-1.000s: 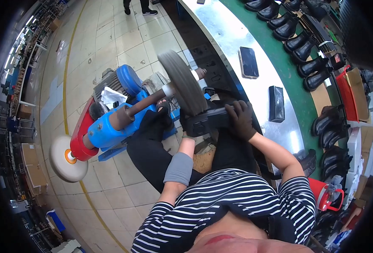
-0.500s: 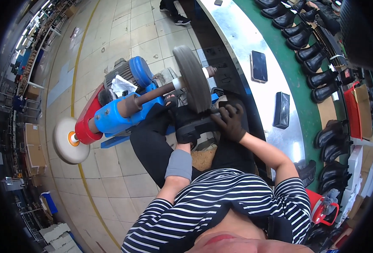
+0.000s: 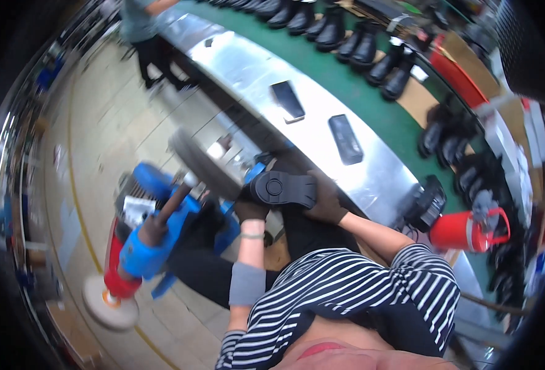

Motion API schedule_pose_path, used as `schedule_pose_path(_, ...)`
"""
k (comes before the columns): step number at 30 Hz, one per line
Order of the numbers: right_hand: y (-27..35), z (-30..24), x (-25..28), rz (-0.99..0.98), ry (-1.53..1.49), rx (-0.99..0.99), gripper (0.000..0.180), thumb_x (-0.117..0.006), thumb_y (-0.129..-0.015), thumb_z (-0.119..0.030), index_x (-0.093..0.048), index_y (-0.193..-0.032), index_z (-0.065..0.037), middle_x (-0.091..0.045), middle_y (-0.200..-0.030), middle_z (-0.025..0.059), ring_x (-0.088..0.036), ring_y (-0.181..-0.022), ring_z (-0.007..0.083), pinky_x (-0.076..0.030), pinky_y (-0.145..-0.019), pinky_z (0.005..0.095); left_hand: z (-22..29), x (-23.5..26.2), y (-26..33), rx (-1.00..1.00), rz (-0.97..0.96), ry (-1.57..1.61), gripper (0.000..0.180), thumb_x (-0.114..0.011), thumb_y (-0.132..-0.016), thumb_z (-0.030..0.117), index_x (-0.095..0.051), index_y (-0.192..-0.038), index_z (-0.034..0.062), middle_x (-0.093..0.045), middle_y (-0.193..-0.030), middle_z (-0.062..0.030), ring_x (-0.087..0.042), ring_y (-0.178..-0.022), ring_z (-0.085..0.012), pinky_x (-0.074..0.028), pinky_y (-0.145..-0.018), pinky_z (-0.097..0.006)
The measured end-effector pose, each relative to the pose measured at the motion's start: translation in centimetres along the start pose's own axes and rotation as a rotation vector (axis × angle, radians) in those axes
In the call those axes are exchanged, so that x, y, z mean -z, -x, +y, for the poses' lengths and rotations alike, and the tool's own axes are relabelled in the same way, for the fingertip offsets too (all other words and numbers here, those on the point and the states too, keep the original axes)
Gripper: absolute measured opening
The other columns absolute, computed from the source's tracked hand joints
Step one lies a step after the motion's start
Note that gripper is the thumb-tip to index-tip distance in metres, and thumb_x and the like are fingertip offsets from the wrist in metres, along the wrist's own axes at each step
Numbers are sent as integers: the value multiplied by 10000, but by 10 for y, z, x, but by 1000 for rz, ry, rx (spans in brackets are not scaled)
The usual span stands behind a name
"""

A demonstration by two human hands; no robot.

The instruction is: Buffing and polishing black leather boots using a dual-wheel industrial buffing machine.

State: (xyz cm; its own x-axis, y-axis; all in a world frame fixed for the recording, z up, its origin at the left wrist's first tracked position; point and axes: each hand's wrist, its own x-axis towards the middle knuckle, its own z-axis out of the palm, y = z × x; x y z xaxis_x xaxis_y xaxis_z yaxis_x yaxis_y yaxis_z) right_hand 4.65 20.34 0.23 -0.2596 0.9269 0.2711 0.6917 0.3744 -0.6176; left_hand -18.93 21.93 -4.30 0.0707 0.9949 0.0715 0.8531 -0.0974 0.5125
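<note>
A black shoe (image 3: pixel 284 189) lies across both my hands above my lap, its sole turned up toward me. My left hand (image 3: pixel 250 208), in a dark glove, is closed on one end, by the round-marked part of the sole. Around the other end my right hand (image 3: pixel 329 201) is closed, gloved too; some of its fingers are hidden behind the shoe. Just left of the shoe is the dark buffing wheel (image 3: pixel 203 163) of a blue and red polishing machine (image 3: pixel 141 251). The wheel is blurred, and I cannot tell whether it touches my left glove.
A pale wheel (image 3: pixel 109 302) sits at the machine's near left end. On the metal bench (image 3: pixel 260 77) to the right lie a phone (image 3: pixel 288 101) and a black case (image 3: pixel 346 139). Beyond are rows of black shoes (image 3: pixel 362 46) and a red jug (image 3: pixel 463 230). A person (image 3: pixel 146 40) stands at the far left.
My view has swung to the right. The shoe has come away from under the buffing wheel and turned sole up. My left hand, mostly hidden before, now shows on it.
</note>
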Motion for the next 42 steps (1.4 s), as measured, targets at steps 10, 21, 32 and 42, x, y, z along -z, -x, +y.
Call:
schedule_pose_path(10, -39, 38, 63, -248, -1502, -131, 840, -677, -647, -164, -323, -1398, -42, -441, -1343, 231, -462, -1217, 375, -370, -1049, 426, 168, 164, 27, -169, -266, 1588, 715, -476, -923, 461, -195, -1481, 113, -270, -1508, -121, -290, -1377, -263, -278, -1079, -428)
schedule_pose_path(21, -108, 254, 236, 941, -2128, 41, 740, -573, -781, -379, -347, -1379, -6, -426, -1356, 222, -419, -1241, 433, -358, -1000, 600, 167, 191, 28, -329, -309, 1649, 437, -408, -988, 347, -449, -1272, 19, -471, -1323, -185, -535, -1160, -276, -442, -937, -351)
schedule_pose_path(32, -142, 300, 197, 901, -1816, -690, 891, -629, -779, -409, -146, -1471, -126, -217, -1505, 168, -271, -1360, 389, -231, -1076, 581, 214, 347, 80, -602, 20, 1598, 204, -572, -802, 92, -370, -829, 107, -406, -699, -78, -374, -575, -207, -333, -546, -327)
schedule_pose_path(42, -229, 362, 208, 957, -1480, -872, 683, -742, -651, -522, -512, -1206, -198, -520, -1154, 54, -495, -983, 294, -432, -849, 455, 178, 332, 31, -1472, -677, 1453, 386, -499, -848, 477, -658, -809, 128, -572, -1082, -73, -546, -940, -299, -463, -712, -437)
